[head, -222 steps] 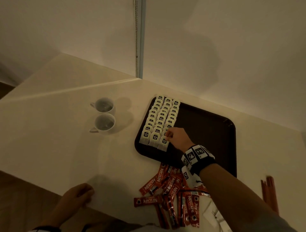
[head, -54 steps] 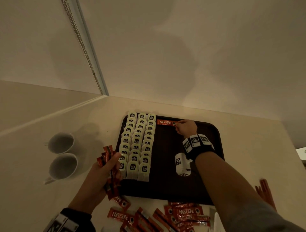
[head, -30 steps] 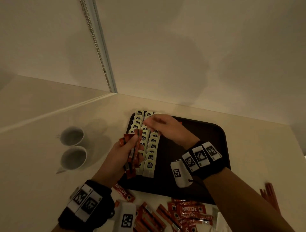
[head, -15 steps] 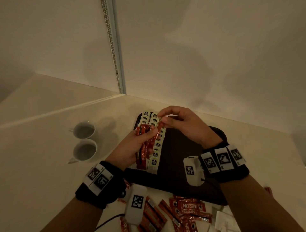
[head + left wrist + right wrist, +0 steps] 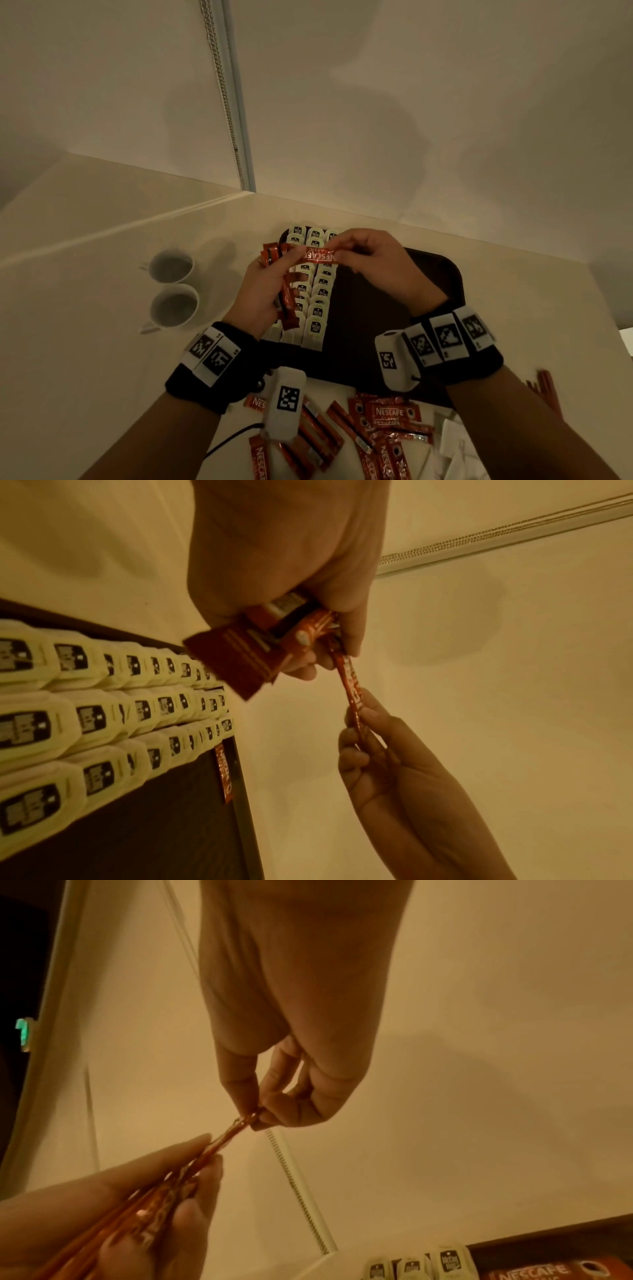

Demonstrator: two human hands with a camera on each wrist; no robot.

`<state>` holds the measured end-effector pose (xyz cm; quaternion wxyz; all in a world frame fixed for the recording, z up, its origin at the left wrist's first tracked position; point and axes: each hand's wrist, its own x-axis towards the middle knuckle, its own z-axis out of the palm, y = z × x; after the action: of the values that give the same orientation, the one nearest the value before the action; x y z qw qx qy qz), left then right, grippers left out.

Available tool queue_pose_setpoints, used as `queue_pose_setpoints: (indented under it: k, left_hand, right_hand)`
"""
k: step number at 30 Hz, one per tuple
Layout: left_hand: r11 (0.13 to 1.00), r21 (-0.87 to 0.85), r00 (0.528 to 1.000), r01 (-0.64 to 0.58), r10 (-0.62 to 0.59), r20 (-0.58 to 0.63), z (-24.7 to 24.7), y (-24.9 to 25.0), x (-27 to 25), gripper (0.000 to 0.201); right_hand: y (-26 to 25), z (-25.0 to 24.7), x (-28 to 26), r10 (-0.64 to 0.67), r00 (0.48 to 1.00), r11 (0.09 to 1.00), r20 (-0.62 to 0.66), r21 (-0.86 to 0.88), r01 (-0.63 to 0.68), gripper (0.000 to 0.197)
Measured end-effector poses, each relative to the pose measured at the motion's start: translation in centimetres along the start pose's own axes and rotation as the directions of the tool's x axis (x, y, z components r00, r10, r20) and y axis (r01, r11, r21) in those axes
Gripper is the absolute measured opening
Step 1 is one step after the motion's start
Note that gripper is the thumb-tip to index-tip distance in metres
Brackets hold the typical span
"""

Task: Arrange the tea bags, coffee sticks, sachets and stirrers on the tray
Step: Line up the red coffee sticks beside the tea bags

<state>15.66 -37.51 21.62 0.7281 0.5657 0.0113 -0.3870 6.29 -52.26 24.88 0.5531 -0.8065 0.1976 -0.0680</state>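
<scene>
Above the dark tray [image 5: 435, 274], my left hand [image 5: 263, 284] grips a bunch of red coffee sticks [image 5: 286, 301]. My right hand [image 5: 373, 263] pinches the end of one stick [image 5: 320, 256] and holds it level, its other end still at my left thumb. The left wrist view shows that stick [image 5: 351, 685] stretched between both hands. White tea bags [image 5: 313, 294] fill three rows on the tray's left side. One coffee stick [image 5: 224, 775] lies on the tray by the far rim, also seen as a stick [image 5: 548, 1271] in the right wrist view.
Two white cups [image 5: 173, 284] stand on the counter left of the tray. Loose coffee sticks [image 5: 387, 421] lie scattered in front of the tray, white sachets [image 5: 459, 452] beside them. Red stirrers [image 5: 544, 387] lie at the right. A wall and a bead chain [image 5: 222, 92] stand behind.
My right hand left a stick at the tray's far rim, came back to the left hand's bunch and now draws one stick sideways out of it. Both hands rose a little.
</scene>
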Motion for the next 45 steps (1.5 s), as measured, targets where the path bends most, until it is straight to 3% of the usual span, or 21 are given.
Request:
queue_pose_setpoints:
  k: [3,7,10,16,18,21,23,26,28,35,38,40,43,45]
  left_hand:
    - [0.997,0.063,0.998,-0.052,0.054,-0.04,0.0,0.2,0.4,0.042]
    - [0.996,0.067,0.994,-0.066,0.072,-0.081,-0.1,1.0,0.7,0.018]
    - [0.996,0.019,0.994,-0.088,0.089,-0.06,0.1,1.4,0.6,0.028]
    - [0.905,0.341,0.967,-0.256,0.236,0.101,1.3,0.5,0.0,0.014]
    - [0.817,0.475,0.945,-0.328,0.29,0.154,1.2,0.6,0.1,0.006]
    - [0.689,0.617,0.925,-0.38,0.273,0.265,0.9,1.3,0.1,0.006]
    - [0.653,0.652,0.922,-0.386,0.276,0.27,0.6,1.7,0.4,0.01]
    - [0.673,0.631,0.921,-0.386,0.324,0.218,0.5,2.0,0.7,0.01]
    - [0.678,0.612,0.91,-0.406,0.363,0.2,0.7,2.0,0.7,0.007]
    - [0.572,0.629,0.845,-0.527,0.431,0.316,0.8,2.2,0.1,0.01]
    - [0.49,0.7,0.846,-0.52,0.412,0.339,0.7,2.9,0.2,0.01]
    - [0.545,0.696,0.881,-0.468,0.351,0.317,0.6,3.5,0.1,0.008]
    - [0.725,0.584,0.93,-0.365,0.253,0.267,0.5,3.6,-0.3,0.003]
    - [0.791,0.516,0.942,-0.329,0.24,0.233,0.6,3.3,-0.5,0.005]
  right_hand:
    - [0.1,-0.3,0.1,0.019,1.0,0.999,0.007,0.025,-0.019,0.014]
    - [-0.1,-0.3,-0.2,0.047,0.998,0.994,0.037,0.098,-0.05,0.015]
    - [-0.5,-0.6,-0.1,0.063,0.996,0.978,0.059,0.194,-0.074,0.026]
    - [-0.5,1.0,-0.1,0.104,0.982,0.929,0.157,0.337,-0.152,0.049]
    - [-0.1,0.8,0.0,0.104,0.985,0.952,0.135,0.273,-0.137,0.041]
    - [0.0,0.0,0.1,0.05,0.996,0.99,-0.068,0.138,-0.04,0.019]
    - [0.4,-0.3,0.2,0.039,0.986,0.981,-0.161,0.192,-0.008,0.015]
    - [0.6,-0.2,0.1,0.075,0.989,0.925,-0.127,0.38,-0.022,0.011]
    - [0.6,0.1,0.0,0.083,0.991,0.914,-0.101,0.405,-0.035,0.01]
    - [0.0,0.3,0.0,-0.035,0.996,0.962,-0.085,0.269,0.056,0.012]
    - [0.1,0.3,-0.1,-0.069,0.995,0.965,-0.072,0.249,0.084,0.013]
    - [0.1,0.0,-0.1,-0.064,0.994,0.964,-0.084,0.252,0.083,0.015]
    - [-0.3,-0.6,0.0,-0.03,0.993,0.962,-0.112,0.267,0.059,0.017]
    - [-0.4,-0.9,0.2,-0.02,0.992,0.969,-0.124,0.242,0.05,0.016]
